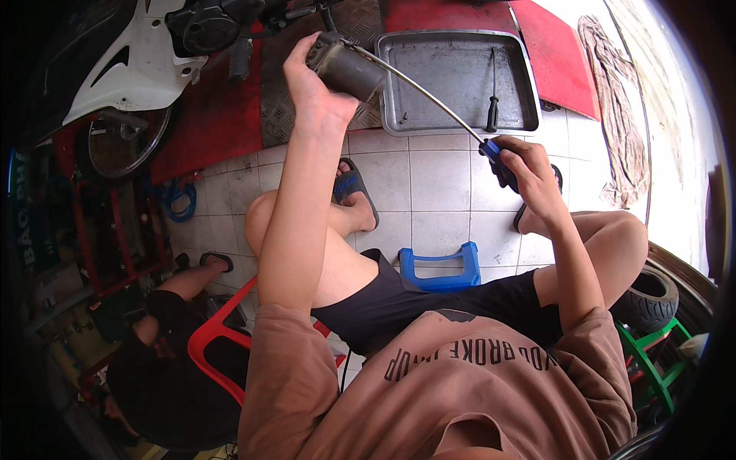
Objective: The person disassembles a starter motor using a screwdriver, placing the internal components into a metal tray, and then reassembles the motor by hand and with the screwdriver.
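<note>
My left hand (pixel 320 96) is closed round a dark grey, cup-shaped cylindrical part (pixel 351 70), raised over the near left corner of a metal tray (pixel 387 115). Its exact kind does not show. My right hand (pixel 530 172) grips the blue and black handle of a long-shafted screwdriver (pixel 429 96). The shaft slants up and left, and its tip meets the upper end of the part; the exact contact point is too small to make out. In the tray lie a second screwdriver (pixel 493 103) with a black handle and a small screw-like piece (pixel 404 117).
A motorcycle with white panels (pixel 126 73) stands at the far left on a red platform (pixel 207 126). A crumpled cloth (pixel 606 100) lies at right. Near my legs are a blue stool (pixel 441 268) and a red chair (pixel 211 337); a person (pixel 172 337) sits at left. A tyre (pixel 652 297) is at right.
</note>
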`<state>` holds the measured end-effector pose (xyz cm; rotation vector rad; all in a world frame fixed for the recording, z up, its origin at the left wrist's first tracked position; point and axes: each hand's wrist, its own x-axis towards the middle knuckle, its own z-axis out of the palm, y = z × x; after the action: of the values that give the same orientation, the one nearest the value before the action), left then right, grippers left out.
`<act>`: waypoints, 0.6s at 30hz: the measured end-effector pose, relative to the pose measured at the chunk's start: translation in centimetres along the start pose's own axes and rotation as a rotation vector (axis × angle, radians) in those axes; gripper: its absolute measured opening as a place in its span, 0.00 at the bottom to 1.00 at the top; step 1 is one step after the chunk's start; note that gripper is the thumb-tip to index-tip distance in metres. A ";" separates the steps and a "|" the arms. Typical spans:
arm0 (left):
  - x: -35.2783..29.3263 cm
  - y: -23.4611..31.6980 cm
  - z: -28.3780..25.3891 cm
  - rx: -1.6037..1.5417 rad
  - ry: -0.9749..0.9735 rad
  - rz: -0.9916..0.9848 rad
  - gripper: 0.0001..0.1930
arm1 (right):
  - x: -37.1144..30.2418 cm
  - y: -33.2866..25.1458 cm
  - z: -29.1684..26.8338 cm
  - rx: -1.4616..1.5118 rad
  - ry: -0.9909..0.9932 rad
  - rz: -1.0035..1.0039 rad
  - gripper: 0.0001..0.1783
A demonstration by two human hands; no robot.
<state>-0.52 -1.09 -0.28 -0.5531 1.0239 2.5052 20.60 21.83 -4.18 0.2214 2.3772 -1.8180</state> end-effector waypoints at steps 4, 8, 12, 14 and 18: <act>-0.1 0.0 0.0 0.015 0.011 0.007 0.12 | 0.0 -0.3 0.4 -0.085 0.025 -0.087 0.15; -0.1 0.2 -0.1 0.010 0.008 0.015 0.12 | -0.1 -1.0 0.9 -0.022 0.029 -0.051 0.15; 0.0 0.2 -0.1 0.011 -0.008 0.014 0.13 | 0.0 -0.6 0.9 -0.081 0.091 -0.157 0.14; -0.2 0.2 0.0 0.009 -0.006 0.015 0.13 | 0.0 -0.5 0.7 -0.088 0.086 -0.138 0.14; -0.7 0.0 0.5 0.014 0.015 0.019 0.10 | 0.0 -0.3 0.4 -0.054 0.104 -0.002 0.16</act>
<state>-0.07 -0.85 0.36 -0.5608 1.0562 2.5116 20.59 21.40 -4.02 0.3159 2.4933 -1.7813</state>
